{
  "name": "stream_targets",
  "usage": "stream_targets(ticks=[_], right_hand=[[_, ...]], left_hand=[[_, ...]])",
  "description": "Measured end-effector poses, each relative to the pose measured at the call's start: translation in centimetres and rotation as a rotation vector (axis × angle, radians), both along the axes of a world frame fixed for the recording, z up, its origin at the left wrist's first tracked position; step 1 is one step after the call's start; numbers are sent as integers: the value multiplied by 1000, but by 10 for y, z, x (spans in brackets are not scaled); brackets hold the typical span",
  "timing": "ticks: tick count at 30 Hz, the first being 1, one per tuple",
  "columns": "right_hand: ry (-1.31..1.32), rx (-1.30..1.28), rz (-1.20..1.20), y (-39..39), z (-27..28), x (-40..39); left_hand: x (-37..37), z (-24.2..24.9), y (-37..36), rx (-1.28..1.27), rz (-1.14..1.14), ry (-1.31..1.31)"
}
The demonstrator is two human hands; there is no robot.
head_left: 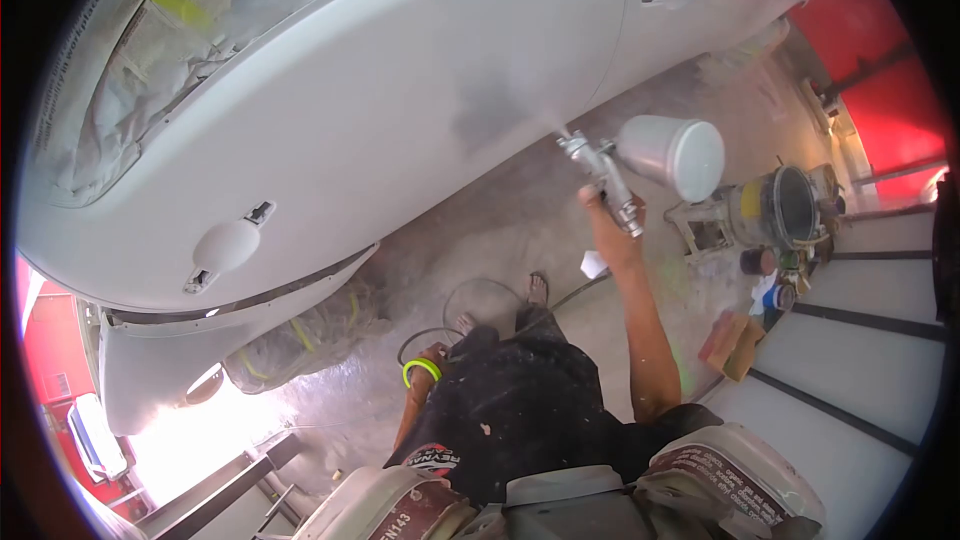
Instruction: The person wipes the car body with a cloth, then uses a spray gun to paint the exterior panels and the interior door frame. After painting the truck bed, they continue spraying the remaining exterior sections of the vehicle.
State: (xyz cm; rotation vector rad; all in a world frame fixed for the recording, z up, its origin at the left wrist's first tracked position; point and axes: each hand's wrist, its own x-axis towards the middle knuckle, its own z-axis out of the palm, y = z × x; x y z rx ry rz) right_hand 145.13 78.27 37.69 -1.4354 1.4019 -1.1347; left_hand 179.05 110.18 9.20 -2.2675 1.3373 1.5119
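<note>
My right hand (612,220) is wrapped round the handle of a metal spray gun (603,175) with a white paint cup (672,155) on it. A fine mist leaves the nozzle toward the lower part of a light grey car door (420,70). Low beside my dark clothing is my left hand (432,355), with a yellow-green band (421,368) at the wrist and its fingers closed near a dark hose (410,337). What those fingers hold is too small to make out.
Masking paper (150,60) covers the car's windows. A dark bucket (795,207), small cans and a cardboard box (731,344) stand at the right by a panelled wall (850,360). The hose crosses the floor near my feet (538,287).
</note>
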Motion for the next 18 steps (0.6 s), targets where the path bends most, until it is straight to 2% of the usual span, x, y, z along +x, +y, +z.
stream_targets(ticks=[3,5,6,9,12,13,14,16,18], right_hand=[[-13,46,232,21,-9,26],[-122,63,332,36,-2,40],[-177,73,381,40,2,42],[-83,136,511,39,2,27],[-82,71,382,26,-20,11],[-58,125,324,16,-29,1],[-33,178,267,5,-34,-10],[-76,36,94,-15,-40,-29],[-153,27,-101,-38,-57,-54]], left_hand=[[-2,20,-13,-8,-1,-11],[-4,27,-17,-14,1,-18],[-5,23,-16,-11,2,-19],[-2,3,-12,6,3,-26],[1,-20,-8,28,7,-41],[2,-25,-8,35,7,-45],[-2,-19,-8,20,-1,-67],[-8,-8,-8,-8,-17,-113],[-12,2,-5,-4,33,-94]])
